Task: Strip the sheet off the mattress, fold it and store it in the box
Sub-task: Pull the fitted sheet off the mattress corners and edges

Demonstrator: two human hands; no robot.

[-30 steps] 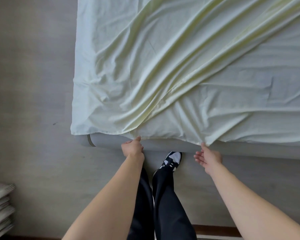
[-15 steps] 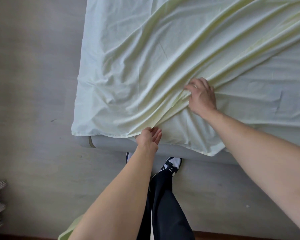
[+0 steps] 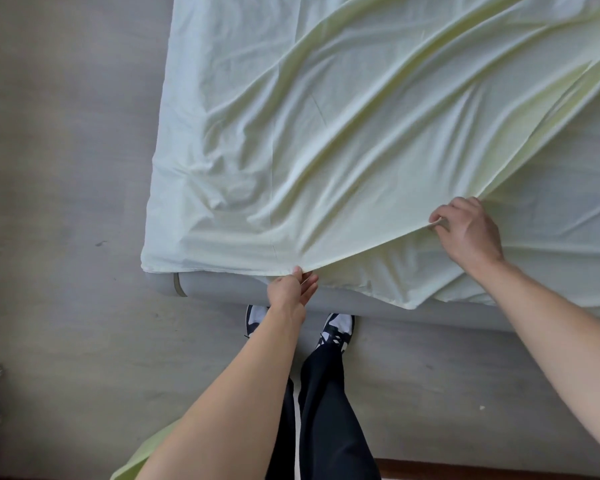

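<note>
1. The sheet [image 3: 343,140] is pale yellow-green and lies loose over the grey mattress [image 3: 222,289]. It is rumpled into long diagonal folds, and its near hem is already free of the mattress edge. The box is not in view.

2. The left hand [image 3: 290,289] pinches the hem at the near edge of the mattress between thumb and fingers. Its remaining fingers look fairly straight under the cloth.

3. The right hand [image 3: 468,230] is further onto the bed, with its fingers curled around a raised fold of the sheet. From this grip the cloth lifts into a ridge that runs back to the left hand's pinch.

4. Judging by how it drapes and creases, the sheet is thin, soft and light, with no stiffness of its own. It will sag and bunch wherever it is not held, and it will probably slide easily over the mattress.

5. The best places to hold it are probably the hem and the corners. The near left corner [image 3: 149,265] lies flat and within reach. Holding the hem at two well-separated points should keep the edge straight for folding, whereas a grip mid-panel only gathers the cloth.

6. There is little risk of damage, though loose cloth may trail on the floor [image 3: 66,202] or catch underfoot near the shoes [image 3: 336,327].
</note>
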